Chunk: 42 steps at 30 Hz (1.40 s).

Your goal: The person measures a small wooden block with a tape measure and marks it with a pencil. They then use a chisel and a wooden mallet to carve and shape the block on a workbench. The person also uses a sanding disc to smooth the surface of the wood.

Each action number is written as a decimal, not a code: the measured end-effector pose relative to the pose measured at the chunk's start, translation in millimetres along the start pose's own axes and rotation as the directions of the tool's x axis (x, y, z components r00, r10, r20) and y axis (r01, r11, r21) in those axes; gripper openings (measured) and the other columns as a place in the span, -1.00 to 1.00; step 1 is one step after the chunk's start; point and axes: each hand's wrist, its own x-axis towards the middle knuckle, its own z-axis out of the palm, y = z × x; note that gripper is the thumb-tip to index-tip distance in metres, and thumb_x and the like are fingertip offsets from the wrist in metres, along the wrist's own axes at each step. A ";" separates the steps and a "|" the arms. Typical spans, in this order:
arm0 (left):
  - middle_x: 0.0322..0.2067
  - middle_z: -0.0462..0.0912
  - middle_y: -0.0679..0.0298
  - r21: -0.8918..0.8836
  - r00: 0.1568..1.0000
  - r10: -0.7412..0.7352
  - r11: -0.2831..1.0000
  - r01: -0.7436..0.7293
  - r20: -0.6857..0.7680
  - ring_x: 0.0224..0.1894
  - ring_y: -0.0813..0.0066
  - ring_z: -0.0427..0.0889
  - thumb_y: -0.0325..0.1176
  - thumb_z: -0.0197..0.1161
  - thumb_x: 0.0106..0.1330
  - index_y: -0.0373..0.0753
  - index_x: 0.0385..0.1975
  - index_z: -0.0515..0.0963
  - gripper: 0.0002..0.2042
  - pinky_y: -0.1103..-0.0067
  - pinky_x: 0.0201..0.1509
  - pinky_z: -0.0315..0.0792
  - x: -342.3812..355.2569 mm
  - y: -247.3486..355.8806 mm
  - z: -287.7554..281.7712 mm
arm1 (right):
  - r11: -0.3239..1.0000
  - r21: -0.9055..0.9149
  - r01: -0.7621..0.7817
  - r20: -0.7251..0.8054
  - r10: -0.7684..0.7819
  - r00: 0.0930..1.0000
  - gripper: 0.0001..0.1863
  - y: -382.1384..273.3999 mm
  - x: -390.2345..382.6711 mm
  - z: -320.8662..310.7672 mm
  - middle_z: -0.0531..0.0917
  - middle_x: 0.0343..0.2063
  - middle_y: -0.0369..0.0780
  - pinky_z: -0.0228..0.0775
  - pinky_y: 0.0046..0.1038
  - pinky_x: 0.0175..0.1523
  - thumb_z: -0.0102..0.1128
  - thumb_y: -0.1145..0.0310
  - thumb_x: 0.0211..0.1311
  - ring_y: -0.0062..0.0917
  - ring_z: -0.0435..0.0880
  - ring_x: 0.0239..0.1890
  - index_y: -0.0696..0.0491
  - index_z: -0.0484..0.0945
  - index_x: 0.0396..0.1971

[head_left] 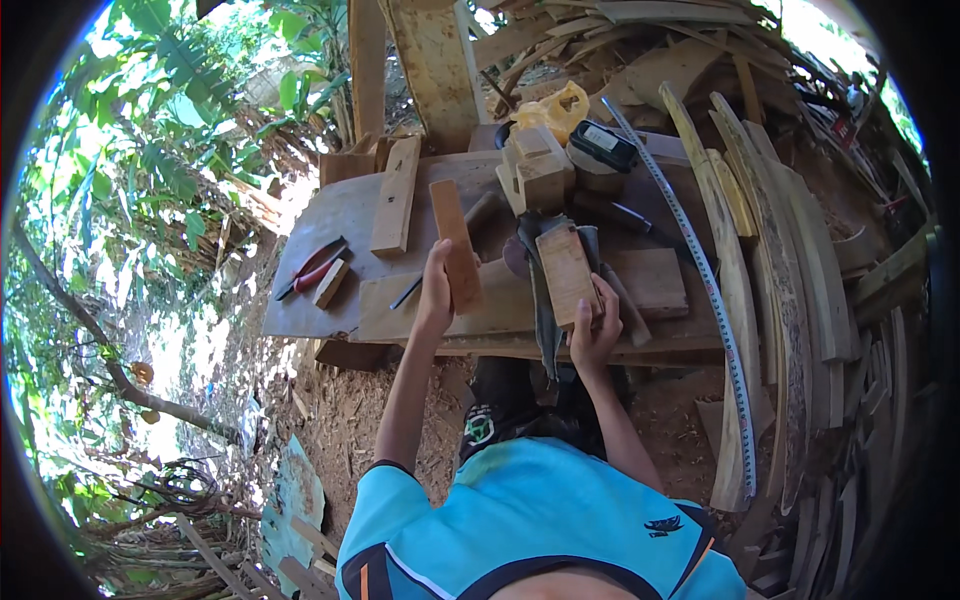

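Observation:
My left hand [437, 285] is closed round the lower part of a flat reddish-brown wooden board [457, 240], held upright above the bench. In my right hand [597, 325] is a shorter, thicker wooden block [567, 272], gripped at its lower right side. The two pieces are apart from each other. Beneath them lies a dark cloth strip [548, 325] that hangs over the bench's near edge. A blue pencil-like stick [405, 293] rests just left of my left hand. Right of my right hand lies a flat wood piece [648, 283].
Red-handled pliers [318, 272] and a small wood offcut [331, 284] lie on the bench [300, 318] at left, near a long block [397, 195]. Stacked blocks [540, 172], a dark case [603, 146] and a yellow bag [560, 108] stand at the back. A measuring tape [697, 250] stretches along planks [790, 290] at right.

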 end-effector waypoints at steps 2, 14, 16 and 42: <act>-0.46 0.47 0.30 0.003 0.999 -0.045 0.999 0.045 0.001 -0.44 0.55 0.49 -0.22 0.01 0.20 -0.24 -0.32 0.38 -0.78 0.61 -0.35 0.40 12.8 9.1 4.8 | 0.998 0.043 -0.047 -0.011 0.048 0.999 -0.65 -3.7 -1.4 2.8 0.53 -0.26 -0.08 0.34 -0.50 -0.11 -0.07 0.37 0.18 -0.48 0.53 -0.21 0.23 0.31 -0.06; -0.54 0.57 -0.03 0.899 0.981 0.184 0.437 -0.031 -0.056 -0.50 0.23 0.60 0.05 0.10 0.10 -0.47 -0.48 0.48 -0.48 0.46 -0.45 0.44 176.1 24.0 14.0 | 1.000 0.025 -0.001 -0.022 0.001 1.000 -0.64 -2.8 -2.9 5.8 0.53 -0.23 -0.03 0.33 -0.44 -0.05 -0.03 0.40 0.13 -0.41 0.53 -0.14 0.26 0.32 -0.08; -0.50 0.57 -0.11 0.926 0.984 0.167 0.377 -0.010 -0.057 -0.42 0.15 0.61 0.08 0.11 0.08 -0.49 -0.47 0.48 -0.44 0.42 -0.38 0.45 184.4 20.1 20.9 | 0.999 -0.004 0.046 -0.034 -0.046 0.998 -0.64 -0.9 -1.3 5.2 0.53 -0.22 -0.03 0.34 -0.44 -0.04 -0.03 0.42 0.12 -0.40 0.53 -0.14 0.26 0.32 -0.08; -0.11 0.36 -0.35 0.959 0.963 0.214 0.265 0.104 -0.164 0.01 -0.17 0.36 0.17 -0.08 0.14 -0.53 0.00 0.09 -0.24 0.31 0.09 0.23 163.3 -3.4 59.1 | 0.973 -0.113 0.203 -0.033 -0.208 0.978 -0.62 -4.2 1.2 3.6 0.55 -0.26 -0.03 0.38 -0.44 -0.12 0.05 0.42 0.07 -0.35 0.59 -0.24 0.24 0.35 -0.09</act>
